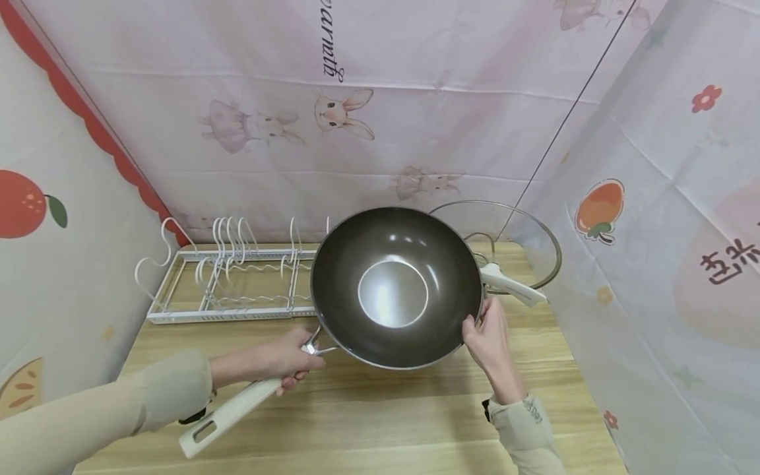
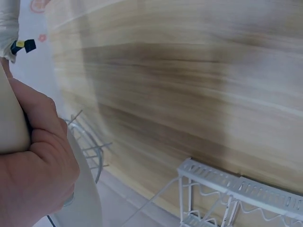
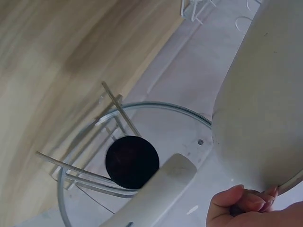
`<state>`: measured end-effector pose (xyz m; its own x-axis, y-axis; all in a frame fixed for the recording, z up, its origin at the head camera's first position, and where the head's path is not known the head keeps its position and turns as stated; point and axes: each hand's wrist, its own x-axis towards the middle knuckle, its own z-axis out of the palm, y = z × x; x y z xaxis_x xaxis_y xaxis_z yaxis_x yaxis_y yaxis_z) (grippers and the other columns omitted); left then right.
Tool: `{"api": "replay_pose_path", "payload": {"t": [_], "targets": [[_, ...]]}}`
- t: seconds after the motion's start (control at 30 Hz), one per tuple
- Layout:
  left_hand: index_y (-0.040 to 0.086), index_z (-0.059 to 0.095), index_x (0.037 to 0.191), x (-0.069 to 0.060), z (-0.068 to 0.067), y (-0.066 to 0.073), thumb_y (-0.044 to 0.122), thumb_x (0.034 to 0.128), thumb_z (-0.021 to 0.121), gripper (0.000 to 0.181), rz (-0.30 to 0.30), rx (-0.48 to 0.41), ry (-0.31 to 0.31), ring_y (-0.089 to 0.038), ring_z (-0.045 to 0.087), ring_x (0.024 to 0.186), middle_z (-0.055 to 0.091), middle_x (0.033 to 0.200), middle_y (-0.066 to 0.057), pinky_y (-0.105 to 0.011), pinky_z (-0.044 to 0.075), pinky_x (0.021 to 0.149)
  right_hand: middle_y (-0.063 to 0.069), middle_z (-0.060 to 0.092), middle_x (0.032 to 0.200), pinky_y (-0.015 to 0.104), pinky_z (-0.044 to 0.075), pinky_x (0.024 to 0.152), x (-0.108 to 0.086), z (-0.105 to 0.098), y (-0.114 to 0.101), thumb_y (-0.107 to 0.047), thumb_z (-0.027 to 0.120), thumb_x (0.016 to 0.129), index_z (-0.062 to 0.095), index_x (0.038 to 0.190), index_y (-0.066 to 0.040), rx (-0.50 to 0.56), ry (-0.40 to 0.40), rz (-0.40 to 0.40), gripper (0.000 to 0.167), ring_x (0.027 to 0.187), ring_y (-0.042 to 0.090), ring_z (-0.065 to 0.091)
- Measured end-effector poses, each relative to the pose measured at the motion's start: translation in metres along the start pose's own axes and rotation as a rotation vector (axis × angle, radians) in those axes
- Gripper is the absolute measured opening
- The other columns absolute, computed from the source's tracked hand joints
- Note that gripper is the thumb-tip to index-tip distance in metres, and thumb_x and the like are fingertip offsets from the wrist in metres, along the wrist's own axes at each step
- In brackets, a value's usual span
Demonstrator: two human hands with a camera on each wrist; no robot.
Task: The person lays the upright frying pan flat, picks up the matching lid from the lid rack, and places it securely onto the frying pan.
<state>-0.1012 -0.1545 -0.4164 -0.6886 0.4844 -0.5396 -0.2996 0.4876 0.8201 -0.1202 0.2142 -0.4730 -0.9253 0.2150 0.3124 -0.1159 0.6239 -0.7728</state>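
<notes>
A wok (image 1: 394, 290) with a dark inside and a pale outside is held above the wooden table, its opening facing me. My left hand (image 1: 285, 359) grips its long white handle (image 1: 228, 419) close to the metal bracket. In the left wrist view, the fingers (image 2: 45, 123) are curled round that handle. My right hand (image 1: 489, 336) pinches the wok's right rim, thumb on the inner side. In the right wrist view, the right fingertips (image 3: 246, 198) meet the rim below the wok's pale outer wall (image 3: 265, 104).
A white wire dish rack (image 1: 231, 313) stands at the back left, partly behind the wok. At the back right, a glass lid (image 1: 555, 247) stands upright in a metal wire stand (image 3: 78, 168), a white handle (image 1: 516, 287) before it. Printed cloth walls (image 1: 439, 125) enclose the wooden table (image 1: 368, 429).
</notes>
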Motion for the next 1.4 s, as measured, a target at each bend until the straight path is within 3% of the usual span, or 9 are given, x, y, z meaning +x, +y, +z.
{"api": "replay_pose_path", "payload": {"t": [0.23, 0.43, 0.67, 0.87, 1.1, 1.4], "targets": [[0.003, 0.046, 0.086, 0.007, 0.004, -0.01, 0.005, 0.0869, 0.06, 0.014, 0.004, 0.029, 0.004, -0.007, 0.039, 0.034, 0.047, 0.051, -0.001, -0.019, 0.039, 0.03, 0.009, 0.039, 0.079, 0.035, 0.034, 0.065, -0.012, 0.005, 0.013, 0.005, 0.056, 0.075, 0.04, 0.085, -0.003, 0.016, -0.034, 0.034, 0.02, 0.074, 0.025, 0.038], [0.004, 0.047, 0.086, 0.011, 0.007, -0.017, 0.003, 0.0854, 0.059, 0.012, 0.001, 0.037, 0.019, -0.007, 0.039, 0.034, 0.046, 0.051, -0.001, -0.019, 0.038, 0.03, 0.014, 0.046, 0.087, 0.038, 0.039, 0.074, -0.022, 0.008, 0.019, 0.004, 0.056, 0.076, 0.043, 0.087, -0.001, 0.029, -0.061, 0.073, 0.019, 0.082, 0.028, 0.043], [0.003, 0.047, 0.088, 0.018, 0.011, -0.028, 0.003, 0.0839, 0.06, 0.013, -0.009, 0.061, 0.043, -0.007, 0.038, 0.034, 0.046, 0.052, -0.001, -0.019, 0.037, 0.029, 0.008, 0.042, 0.08, 0.034, 0.037, 0.065, -0.03, 0.011, 0.027, 0.005, 0.056, 0.074, 0.042, 0.085, -0.003, -0.002, -0.058, 0.052, 0.02, 0.075, 0.023, 0.04], [0.002, 0.047, 0.091, 0.023, 0.015, -0.036, 0.005, 0.0853, 0.061, 0.015, -0.027, 0.095, 0.062, -0.008, 0.039, 0.034, 0.047, 0.053, -0.002, -0.02, 0.038, 0.03, 0.01, 0.046, 0.084, 0.036, 0.043, 0.072, -0.035, 0.01, 0.03, 0.005, 0.058, 0.074, 0.043, 0.089, -0.002, 0.012, -0.103, 0.108, 0.023, 0.08, 0.025, 0.046], [0.003, 0.047, 0.09, 0.027, 0.016, -0.044, 0.005, 0.0832, 0.062, 0.016, -0.02, 0.128, 0.077, -0.009, 0.038, 0.034, 0.047, 0.052, -0.003, -0.02, 0.038, 0.029, 0.009, 0.039, 0.079, 0.034, 0.037, 0.063, -0.04, 0.012, 0.035, 0.004, 0.059, 0.074, 0.04, 0.085, -0.004, -0.025, -0.123, 0.13, 0.023, 0.072, 0.024, 0.04], [0.004, 0.047, 0.088, 0.038, 0.011, -0.062, 0.008, 0.0835, 0.061, 0.015, 0.004, 0.174, 0.061, -0.009, 0.039, 0.033, 0.046, 0.049, -0.001, -0.023, 0.039, 0.029, 0.007, 0.043, 0.082, 0.035, 0.04, 0.068, -0.048, 0.022, 0.042, 0.001, 0.06, 0.073, 0.042, 0.086, -0.005, -0.028, -0.14, 0.165, 0.023, 0.076, 0.024, 0.043]]}}
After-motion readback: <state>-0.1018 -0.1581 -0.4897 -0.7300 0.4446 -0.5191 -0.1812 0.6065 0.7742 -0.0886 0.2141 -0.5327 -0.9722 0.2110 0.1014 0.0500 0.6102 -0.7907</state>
